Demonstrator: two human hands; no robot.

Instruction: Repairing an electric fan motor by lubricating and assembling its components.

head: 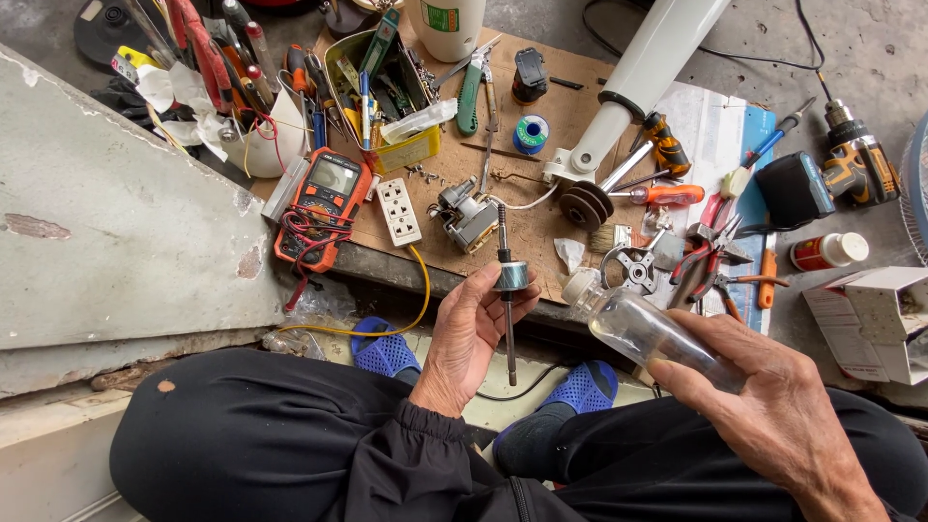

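Observation:
My left hand (pixel 467 340) holds a thin metal shaft (pixel 508 333) upright, fingers pinching the round metal collar (pixel 511 275) near its upper end. My right hand (pixel 768 406) grips a small clear plastic bottle (pixel 638 324) lying on its side, its white capped end pointing left toward the shaft. The bottle's cap is a few centimetres from the collar and does not touch it. Both hands hover above my lap in dark trousers, with blue sandals (pixel 387 353) below.
A brown board (pixel 532 213) carries an orange multimeter (pixel 327 198), a white socket strip (pixel 398 211), a small motor part (pixel 469 217), pliers (pixel 701 266), screwdrivers and a solder spool. A cordless drill (pixel 855 159) lies right, a white box (pixel 875 319) beside it. A concrete slab (pixel 106 213) fills the left.

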